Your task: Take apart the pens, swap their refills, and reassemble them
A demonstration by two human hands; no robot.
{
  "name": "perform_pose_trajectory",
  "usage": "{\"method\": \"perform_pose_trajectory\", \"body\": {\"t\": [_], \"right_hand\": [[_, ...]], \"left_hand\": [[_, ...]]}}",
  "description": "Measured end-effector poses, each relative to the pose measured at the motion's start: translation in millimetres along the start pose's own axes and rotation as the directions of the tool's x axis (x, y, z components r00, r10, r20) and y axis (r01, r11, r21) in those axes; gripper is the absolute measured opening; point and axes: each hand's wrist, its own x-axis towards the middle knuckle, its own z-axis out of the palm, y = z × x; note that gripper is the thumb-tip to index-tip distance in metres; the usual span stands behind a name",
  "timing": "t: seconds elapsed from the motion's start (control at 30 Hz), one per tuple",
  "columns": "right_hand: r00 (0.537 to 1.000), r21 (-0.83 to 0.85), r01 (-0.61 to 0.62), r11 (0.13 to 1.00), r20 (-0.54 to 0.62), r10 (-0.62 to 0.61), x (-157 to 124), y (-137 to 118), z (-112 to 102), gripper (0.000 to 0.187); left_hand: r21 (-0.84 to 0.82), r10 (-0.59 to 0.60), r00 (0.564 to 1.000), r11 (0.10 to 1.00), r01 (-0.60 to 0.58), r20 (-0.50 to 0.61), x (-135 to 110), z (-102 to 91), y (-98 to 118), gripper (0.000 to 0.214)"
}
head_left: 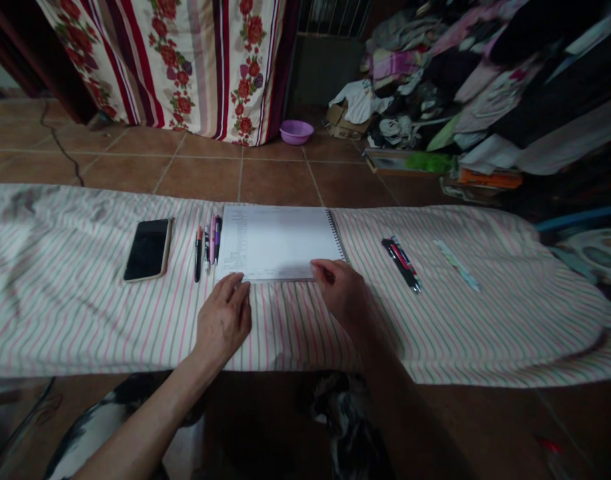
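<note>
A spiral notebook (285, 240) lies on the striped cloth, its page mostly blank with a printed column on the left and the coil on the right. My left hand (225, 313) rests at its near left corner, fingers loosely bent and apart, the tips touching the edge. At the near right edge, my right hand (341, 288) is closed, with thumb and forefinger curled onto the page's border. Left of the notebook is a group of pens: an orange-and-black pen (198, 255), a patterned pen (207, 250), a pink pen (212, 240) and a purple pen (218, 233).
A phone (148, 250) with a dark screen lies at the left. Several dark pens (402, 265) and a pale pen (458, 267) lie to the right on the striped cloth (510, 320). Beyond are a purple basin (296, 132), a floral curtain (195, 67) and piled clothes (400, 63).
</note>
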Motion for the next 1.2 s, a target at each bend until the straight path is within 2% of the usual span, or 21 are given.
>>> {"method": "perform_pose_trajectory", "body": {"t": [0.27, 0.43, 0.57, 0.73, 0.87, 0.97, 1.07, 1.2], "right_hand": [[0.984, 0.032, 0.034, 0.999, 0.172, -0.039, -13.8, -4.9, 20.6, 0.020], [0.982, 0.042, 0.033, 0.999, 0.187, -0.040, -13.4, -5.9, 24.1, 0.017], [0.977, -0.022, 0.040, 0.999, 0.211, -0.035, -13.9, -12.4, 21.5, 0.016], [0.964, -0.085, 0.029, 0.996, 0.268, -0.005, -14.8, -15.6, 21.2, 0.018], [0.963, -0.101, 0.029, 0.994, 0.270, -0.001, -14.1, -14.5, 22.1, 0.018], [0.965, -0.102, 0.029, 0.994, 0.261, -0.001, -13.9, -14.5, 21.9, 0.017], [0.962, -0.092, 0.042, 0.995, 0.274, -0.015, -14.0, -15.0, 21.3, 0.016], [0.963, -0.105, 0.045, 0.993, 0.269, -0.015, -13.9, -16.6, 20.3, 0.016]], "left_hand": [[-0.001, -0.022, 0.999, 1.000, 0.022, -0.044, 2.0, -1.6, -7.9, 0.028], [0.029, -0.051, 0.998, 0.998, 0.052, -0.028, 4.8, -3.4, -7.6, 0.028], [0.043, -0.117, 0.993, 0.992, 0.118, -0.027, 10.1, -11.1, -10.8, 0.029], [0.126, -0.303, 0.950, 0.943, 0.310, -0.069, 17.2, -24.3, -20.1, 0.029], [0.155, -0.456, 0.881, 0.868, 0.472, -0.126, 19.3, -26.8, -28.8, 0.032], [0.179, -0.540, 0.836, 0.817, 0.549, -0.101, 19.7, -24.3, -36.2, 0.035], [0.208, -0.547, 0.836, 0.813, 0.544, -0.051, 18.7, -21.3, -43.4, 0.037], [0.186, -0.506, 0.861, 0.842, 0.507, -0.058, 15.3, -19.6, -49.5, 0.040]]}}
